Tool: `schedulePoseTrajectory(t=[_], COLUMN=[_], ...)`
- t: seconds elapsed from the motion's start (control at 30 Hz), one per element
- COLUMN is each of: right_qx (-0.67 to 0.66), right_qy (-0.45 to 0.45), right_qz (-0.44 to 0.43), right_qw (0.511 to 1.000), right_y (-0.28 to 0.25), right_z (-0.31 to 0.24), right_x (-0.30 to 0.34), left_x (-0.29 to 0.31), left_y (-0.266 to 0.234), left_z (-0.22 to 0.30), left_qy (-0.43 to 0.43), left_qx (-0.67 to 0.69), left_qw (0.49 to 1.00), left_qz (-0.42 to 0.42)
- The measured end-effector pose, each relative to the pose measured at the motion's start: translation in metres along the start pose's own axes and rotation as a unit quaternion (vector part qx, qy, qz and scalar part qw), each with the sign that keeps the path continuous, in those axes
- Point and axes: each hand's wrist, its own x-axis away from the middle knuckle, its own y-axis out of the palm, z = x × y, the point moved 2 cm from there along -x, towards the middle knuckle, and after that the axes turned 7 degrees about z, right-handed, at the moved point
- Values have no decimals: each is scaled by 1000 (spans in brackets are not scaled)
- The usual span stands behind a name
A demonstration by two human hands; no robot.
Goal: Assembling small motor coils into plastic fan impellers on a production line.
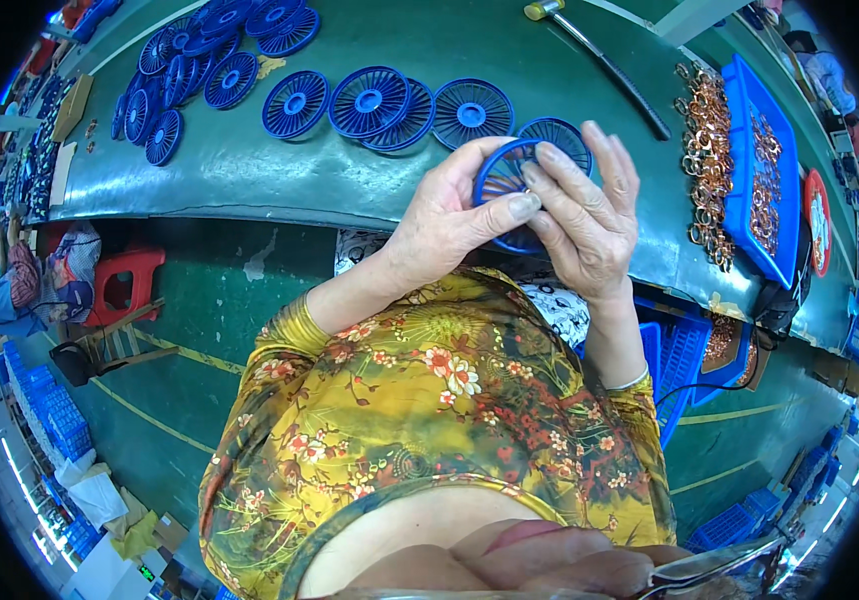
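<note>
My left hand (439, 215) grips a blue round fan guard (502, 178) with thin radial spokes by its left side, thumb on the near face. Over the guard's middle, my right hand (589, 225) has its thumb and first fingers closed near the hub, while the outer fingers stretch up. Whatever sits between those fingertips is hidden. Behind my hands, another blue guard (561, 140) lies partly covered on the green table (549, 60). Several more guards lie in a row to the left, including one flat guard (471, 115) and an overlapping pair (369, 102).
A heap of blue guards (184, 65) occupies the far left. On the right, coppery rings (706, 165) lie beside a blue tray (742, 150) holding more. A hammer (604, 65) rests at the back. Blue crates (684, 355) stand below the table edge; a red stool (129, 285) is at left.
</note>
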Motion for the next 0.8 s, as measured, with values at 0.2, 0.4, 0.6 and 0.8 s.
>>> schedulePoseTrajectory(t=[0.2, 0.4, 0.6, 0.8], right_qx=[-277, -270, -144, 2], right_qy=[196, 269, 152, 111], right_qz=[17, 20, -18, 36], right_qw=[940, 924, 978, 993], right_y=[6, 1, -4, 6], right_z=[10, 20, 24, 17], right_x=[18, 21, 11, 22], left_x=[-6, -10, -17, -16], left_y=[0, 2, 7, 6], left_z=[-7, -14, -23, -24], left_qy=[56, 63, -25, -67], left_qx=[-153, -167, -6, 35], left_qw=[986, 983, 997, 995], left_qz=[39, 36, 70, 69])
